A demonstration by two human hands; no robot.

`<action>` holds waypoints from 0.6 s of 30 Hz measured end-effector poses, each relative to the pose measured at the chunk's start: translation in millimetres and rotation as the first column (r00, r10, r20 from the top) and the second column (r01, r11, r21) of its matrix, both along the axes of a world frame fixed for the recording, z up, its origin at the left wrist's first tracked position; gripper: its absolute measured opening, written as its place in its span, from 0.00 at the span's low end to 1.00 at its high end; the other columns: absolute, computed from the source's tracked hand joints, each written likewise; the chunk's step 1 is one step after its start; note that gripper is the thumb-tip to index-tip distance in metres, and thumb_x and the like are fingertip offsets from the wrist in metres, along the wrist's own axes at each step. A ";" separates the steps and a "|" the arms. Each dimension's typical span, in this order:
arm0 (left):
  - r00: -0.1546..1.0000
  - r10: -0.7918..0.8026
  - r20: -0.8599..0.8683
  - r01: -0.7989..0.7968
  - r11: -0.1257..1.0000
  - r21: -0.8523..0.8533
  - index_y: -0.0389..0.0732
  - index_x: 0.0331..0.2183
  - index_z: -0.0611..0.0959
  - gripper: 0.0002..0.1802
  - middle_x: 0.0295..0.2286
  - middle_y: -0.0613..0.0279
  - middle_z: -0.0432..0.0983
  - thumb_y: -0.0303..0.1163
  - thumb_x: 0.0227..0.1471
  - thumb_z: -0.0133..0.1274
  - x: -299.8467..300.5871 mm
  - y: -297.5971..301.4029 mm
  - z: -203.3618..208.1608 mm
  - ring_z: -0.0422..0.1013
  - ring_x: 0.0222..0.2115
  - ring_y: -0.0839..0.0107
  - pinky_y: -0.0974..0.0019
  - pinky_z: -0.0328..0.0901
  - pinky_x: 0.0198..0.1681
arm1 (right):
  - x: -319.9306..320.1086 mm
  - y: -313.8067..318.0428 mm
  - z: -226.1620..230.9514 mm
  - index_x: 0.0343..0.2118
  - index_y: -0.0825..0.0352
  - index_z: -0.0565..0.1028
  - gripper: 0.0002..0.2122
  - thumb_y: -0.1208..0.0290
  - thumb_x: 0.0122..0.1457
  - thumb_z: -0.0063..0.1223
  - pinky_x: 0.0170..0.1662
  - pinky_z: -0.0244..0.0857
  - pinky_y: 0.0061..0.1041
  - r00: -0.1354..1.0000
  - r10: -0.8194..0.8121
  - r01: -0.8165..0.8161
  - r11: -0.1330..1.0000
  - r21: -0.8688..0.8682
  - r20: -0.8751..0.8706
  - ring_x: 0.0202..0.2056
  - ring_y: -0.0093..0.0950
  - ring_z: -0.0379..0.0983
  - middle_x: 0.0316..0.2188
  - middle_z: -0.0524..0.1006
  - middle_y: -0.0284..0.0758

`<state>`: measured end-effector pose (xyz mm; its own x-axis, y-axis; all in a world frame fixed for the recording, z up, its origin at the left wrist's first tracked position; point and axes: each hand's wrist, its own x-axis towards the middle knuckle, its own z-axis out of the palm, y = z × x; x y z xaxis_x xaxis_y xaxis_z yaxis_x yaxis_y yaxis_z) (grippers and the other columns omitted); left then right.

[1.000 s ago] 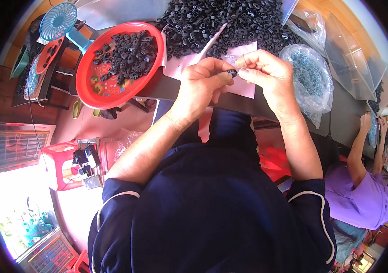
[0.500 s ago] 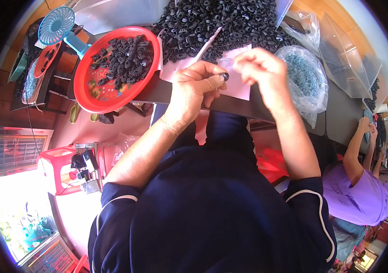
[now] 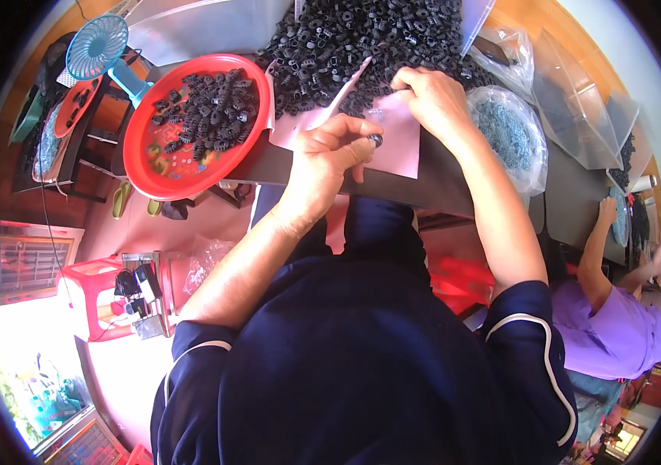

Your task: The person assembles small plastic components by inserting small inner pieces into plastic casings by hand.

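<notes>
Between the thumb and fingers of my left hand (image 3: pixel 327 159) is a small black plastic part (image 3: pixel 375 140), held over the near edge of the table. My right hand (image 3: pixel 435 101) reaches to the near edge of a big heap of black plastic parts (image 3: pixel 361 46), its fingers curled together there. Whatever those fingertips hold, if anything, is hidden. Under the hands lies a pink sheet (image 3: pixel 400 159) with a few tiny shiny pieces (image 3: pixel 377 116) on it. A long pale strip (image 3: pixel 350 85) slants from the sheet onto the heap.
To the left, a red basin (image 3: pixel 133 155) holds more black parts. A clear bag (image 3: pixel 536 174) of tiny bluish-grey pieces stands right of my right forearm. A blue fan (image 3: pixel 98 48) stands at far left. Clear bins (image 3: pixel 574 97) and a person in purple (image 3: pixel 609 333) are at right.
My right hand has moved from beside the left hand, up and away to the heap's edge. My left hand still holds the black part, slightly lower.
</notes>
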<state>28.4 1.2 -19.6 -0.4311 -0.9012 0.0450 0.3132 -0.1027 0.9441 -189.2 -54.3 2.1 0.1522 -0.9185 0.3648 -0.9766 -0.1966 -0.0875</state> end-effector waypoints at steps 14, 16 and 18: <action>0.997 -0.014 0.074 0.017 0.999 -0.039 0.33 0.37 0.80 0.06 0.25 0.62 0.75 0.21 0.54 0.54 -2.0 -0.5 -0.6 0.69 0.20 0.78 0.77 0.64 0.23 | -0.6 7.9 -9.1 0.34 0.63 0.77 0.06 0.72 0.52 0.56 0.37 0.68 0.32 0.995 0.070 -0.071 0.997 0.013 0.073 0.34 0.36 0.76 0.32 0.78 0.35; 0.999 0.003 0.046 -0.002 1.000 -0.016 0.34 0.36 0.80 0.06 0.24 0.64 0.75 0.22 0.53 0.55 -3.2 -0.2 0.4 0.68 0.19 0.80 0.77 0.63 0.22 | 0.3 16.1 -4.1 0.33 0.66 0.77 0.05 0.75 0.53 0.56 0.35 0.67 0.26 0.926 0.190 -0.203 0.979 0.003 0.326 0.33 0.28 0.76 0.30 0.78 0.33; 0.999 0.028 0.021 -0.028 1.000 0.010 0.35 0.35 0.80 0.05 0.23 0.65 0.74 0.24 0.53 0.55 -1.4 0.0 0.4 0.67 0.18 0.81 0.77 0.63 0.22 | 4.4 29.8 1.6 0.32 0.70 0.77 0.04 0.78 0.53 0.57 0.34 0.64 0.19 0.627 0.219 -0.365 0.930 0.033 0.748 0.31 0.17 0.71 0.29 0.77 0.30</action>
